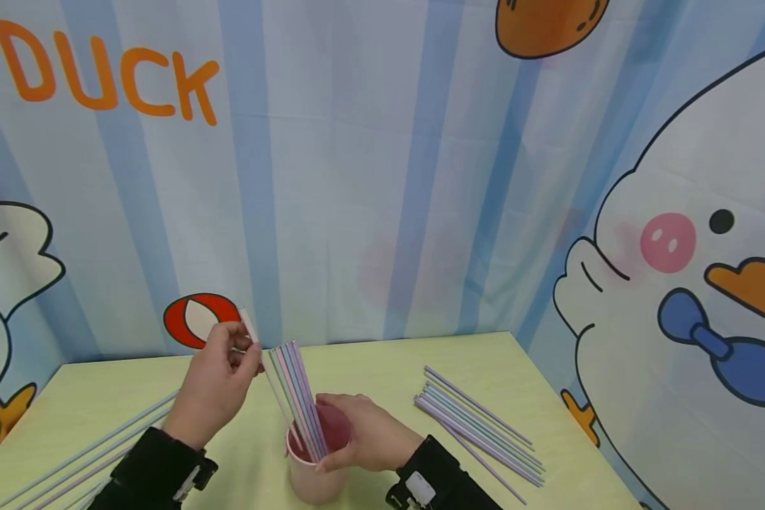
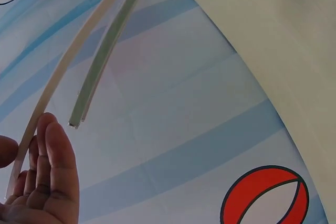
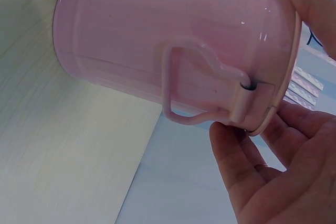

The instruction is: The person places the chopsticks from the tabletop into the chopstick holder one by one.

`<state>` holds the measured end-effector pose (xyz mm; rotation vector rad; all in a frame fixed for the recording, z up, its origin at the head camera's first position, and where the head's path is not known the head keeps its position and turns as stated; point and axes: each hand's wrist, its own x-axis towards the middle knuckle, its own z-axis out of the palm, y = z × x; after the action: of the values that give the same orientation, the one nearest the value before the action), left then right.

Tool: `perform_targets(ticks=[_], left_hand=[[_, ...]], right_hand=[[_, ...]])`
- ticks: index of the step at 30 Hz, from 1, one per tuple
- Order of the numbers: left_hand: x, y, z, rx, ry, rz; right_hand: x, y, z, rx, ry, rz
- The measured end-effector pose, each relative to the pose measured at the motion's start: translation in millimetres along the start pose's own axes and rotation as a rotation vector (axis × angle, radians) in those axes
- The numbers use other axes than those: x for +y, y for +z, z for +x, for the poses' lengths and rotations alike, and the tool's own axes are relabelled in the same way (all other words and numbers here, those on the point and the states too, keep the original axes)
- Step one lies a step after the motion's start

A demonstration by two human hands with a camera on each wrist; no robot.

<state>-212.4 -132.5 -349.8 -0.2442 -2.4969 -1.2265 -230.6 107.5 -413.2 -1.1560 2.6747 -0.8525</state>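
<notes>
A pink metal bucket [image 1: 315, 485] stands on the table, and a wire handle [image 3: 167, 82] hangs at its side in the right wrist view. Inside it a bundle of long thin pastel sticks [image 1: 302, 400] leans to the left. My left hand [image 1: 219, 379] is raised beside the bundle and pinches the upper part of a pale pink stick [image 2: 63, 64], whose lower part slants down into the bucket. My right hand [image 1: 372, 428] grips the bucket by its rim, thumb on the near side and fingers on the far side.
More pastel sticks [image 1: 484, 432] lie in a loose group on the pale yellow table [image 1: 382, 368] at the right. Several others [image 1: 95, 450] lie spaced apart at the left, partly behind the left sleeve. A printed duck curtain [image 1: 357, 177] hangs behind the table's back edge.
</notes>
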Motion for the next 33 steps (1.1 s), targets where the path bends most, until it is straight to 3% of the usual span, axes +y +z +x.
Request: perform_targets(ticks=[15,33], left_hand=[[-18.3,21.6,-3.1,-0.065,-0.089,0.116],[-30.2,40.5,-13.2,-0.16,-0.139,0.133]], right_hand=[[0.4,0.4,-0.4,0.001,-0.002,-0.008],[-0.4,-0.1,0.4,0.016,-0.064,0.017]])
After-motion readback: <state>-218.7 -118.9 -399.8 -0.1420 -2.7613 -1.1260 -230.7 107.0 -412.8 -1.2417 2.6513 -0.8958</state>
